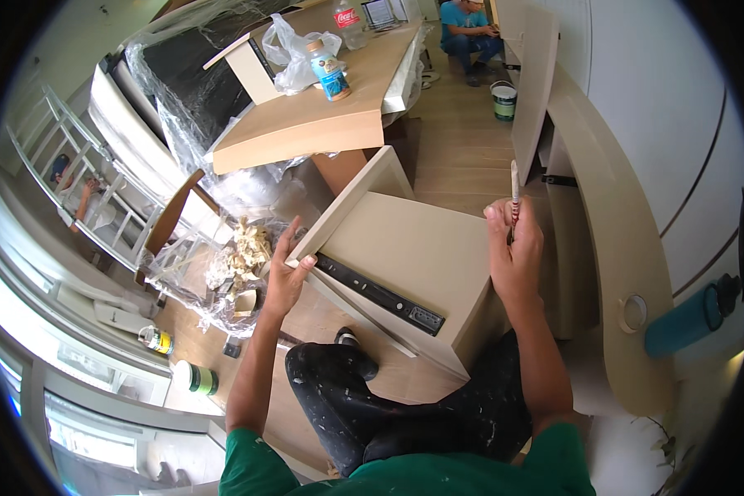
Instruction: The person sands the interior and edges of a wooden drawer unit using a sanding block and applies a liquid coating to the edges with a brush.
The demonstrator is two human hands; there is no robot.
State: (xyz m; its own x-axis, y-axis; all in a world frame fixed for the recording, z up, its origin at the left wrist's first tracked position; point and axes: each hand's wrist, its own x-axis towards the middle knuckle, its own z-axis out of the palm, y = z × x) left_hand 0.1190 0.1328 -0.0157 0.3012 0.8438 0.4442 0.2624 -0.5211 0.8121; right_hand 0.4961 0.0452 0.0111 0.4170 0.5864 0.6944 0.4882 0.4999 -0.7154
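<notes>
A beige drawer (413, 236) rests tilted over my lap, with a black metal drawer slide (380, 293) along its near side. My left hand (286, 277) grips the edge of its front panel at the left, thumb on top and fingers on the outer side. At the drawer's right edge is my right hand (517, 252), its fingers closed round a thin paintbrush (515, 186) that points upward, whitish at the top and red-marked lower down. The heel of that hand lies against the drawer's side. The drawer's underside is hidden.
Ahead stands a cardboard-covered table (331, 124) with bottles and a plastic bag. A curved beige counter (603, 165) runs along the right, a blue flask (693, 318) beside it. Debris in plastic (244, 256) and paint cans (197, 378) lie left. A person (469, 33) crouches far off; another is by a ladder (83, 182).
</notes>
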